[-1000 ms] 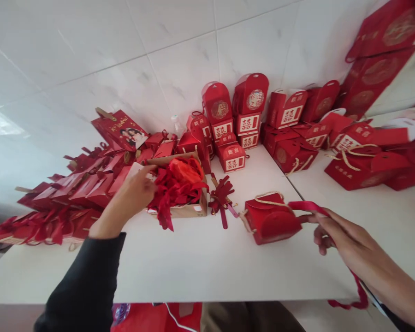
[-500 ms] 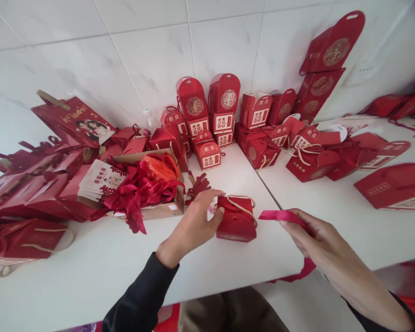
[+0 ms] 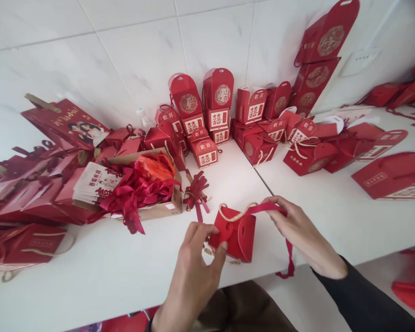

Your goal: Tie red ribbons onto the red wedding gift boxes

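A small red gift box (image 3: 245,237) with a cream rope handle (image 3: 235,215) rests on the white table in front of me. My left hand (image 3: 200,258) grips the left side of this box, thumb and fingers on its folded top flap. Between the thumb and fingers of my right hand (image 3: 290,221) is a dark pink ribbon (image 3: 263,207). One end of the ribbon lies at the rope handle; the other hangs down below my hand towards the table edge.
A cardboard box (image 3: 159,211) full of red ribbons stands at the left, beside a small bundle of ribbon bows (image 3: 196,190). Several red gift boxes (image 3: 205,152) are stacked along the tiled wall. More boxes (image 3: 394,173) stand at the right.
The gift box has been turned and drawn nearer, with my left hand now on its flap. My right hand has moved left, bringing the ribbon end to the rope handle.
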Demonstrator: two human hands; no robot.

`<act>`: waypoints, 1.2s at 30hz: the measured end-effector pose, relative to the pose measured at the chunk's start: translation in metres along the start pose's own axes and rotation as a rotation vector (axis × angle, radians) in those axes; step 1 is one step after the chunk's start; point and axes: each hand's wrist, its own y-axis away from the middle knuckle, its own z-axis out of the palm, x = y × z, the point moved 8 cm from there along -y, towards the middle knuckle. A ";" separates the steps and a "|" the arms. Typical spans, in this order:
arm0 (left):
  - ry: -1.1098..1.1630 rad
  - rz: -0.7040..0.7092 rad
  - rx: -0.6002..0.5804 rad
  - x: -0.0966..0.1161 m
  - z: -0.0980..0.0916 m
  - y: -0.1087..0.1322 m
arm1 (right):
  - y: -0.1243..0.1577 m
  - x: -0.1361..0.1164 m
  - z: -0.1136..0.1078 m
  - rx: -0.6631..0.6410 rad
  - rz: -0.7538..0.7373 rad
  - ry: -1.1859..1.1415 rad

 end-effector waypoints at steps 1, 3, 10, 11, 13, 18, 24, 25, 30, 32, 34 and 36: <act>-0.012 -0.022 0.001 0.002 0.000 0.006 | 0.002 0.005 -0.004 -0.002 0.028 -0.022; -0.030 -0.032 -0.004 0.008 -0.001 0.015 | 0.009 0.011 -0.009 -0.037 0.080 -0.092; -0.117 0.145 -0.070 0.028 0.008 -0.016 | 0.033 0.001 -0.008 -0.160 0.081 -0.173; -0.129 0.158 -0.076 0.028 0.010 -0.024 | 0.035 -0.002 -0.007 -0.177 0.065 -0.175; -0.130 0.150 -0.043 0.026 0.010 -0.037 | 0.037 -0.006 -0.007 -0.190 0.034 -0.189; 0.013 0.117 -0.011 0.028 0.006 -0.037 | 0.038 -0.009 0.000 -0.280 -0.011 -0.151; 0.023 0.161 -0.120 0.032 0.017 -0.025 | 0.037 -0.004 0.003 -0.221 0.081 -0.053; 0.021 0.172 -0.125 0.032 0.019 -0.024 | 0.036 -0.003 0.003 -0.199 0.092 -0.069; 0.053 0.166 -0.126 0.033 0.022 -0.025 | 0.032 -0.003 0.008 -0.116 0.080 -0.060; 0.058 0.132 -0.121 0.032 0.023 -0.025 | 0.032 -0.005 0.011 -0.111 0.073 -0.039; 0.044 0.107 -0.112 0.032 0.022 -0.024 | 0.034 -0.008 0.012 -0.115 0.074 -0.021; 0.033 0.095 -0.109 0.032 0.022 -0.024 | 0.035 -0.010 0.012 -0.114 0.078 0.002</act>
